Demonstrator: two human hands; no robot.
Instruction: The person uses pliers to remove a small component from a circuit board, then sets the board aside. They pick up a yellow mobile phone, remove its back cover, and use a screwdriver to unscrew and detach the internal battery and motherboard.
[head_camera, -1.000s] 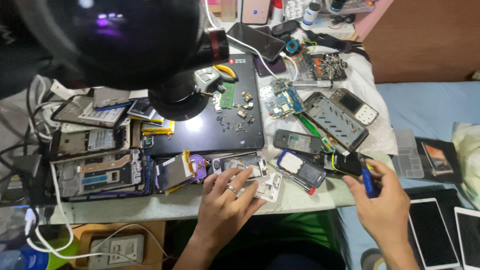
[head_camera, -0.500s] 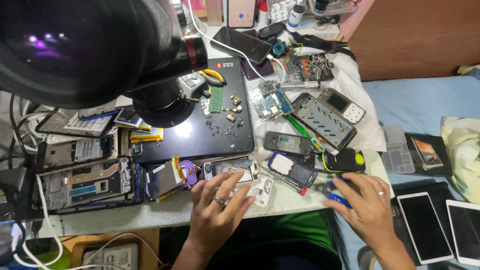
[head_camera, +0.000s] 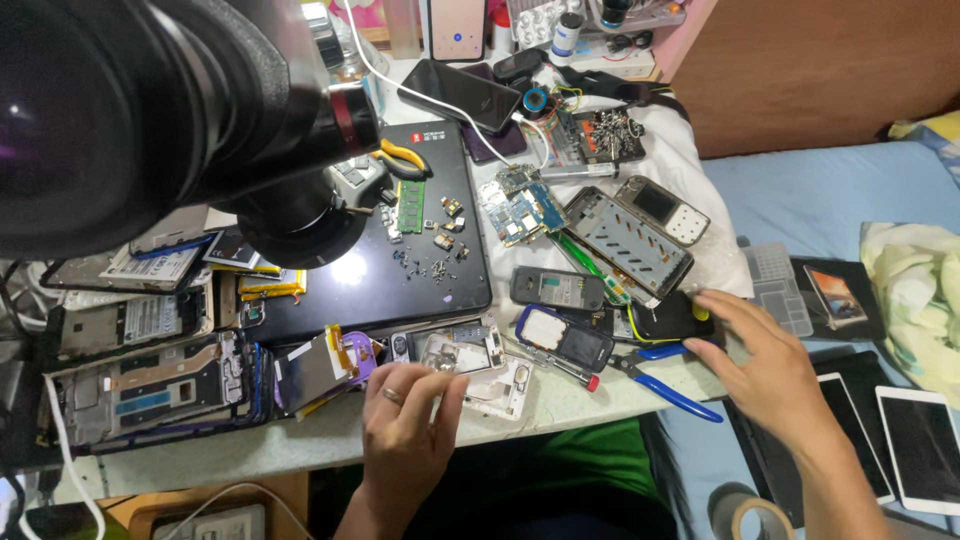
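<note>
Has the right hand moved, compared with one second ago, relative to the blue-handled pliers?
Yes. The right hand let go of the blue-handled pliers, which now lie on the table edge, and its fingers reach toward the black phone.

Blue-handled pliers (head_camera: 672, 388), a black mat (head_camera: 385, 275), yellow-handled cutters (head_camera: 402, 158), and perhaps a purple flex strip (head_camera: 360, 352).

Packed bench (head_camera: 300, 455): only bare strip along front edge, left of left hand (head_camera: 405, 430). Microscope (head_camera: 150, 110) blocks rear-left corner above. Blue-handled pliers (head_camera: 665, 385) and opened phones (head_camera: 565, 335) crowd front-right corner beside right hand (head_camera: 770, 375).
</note>
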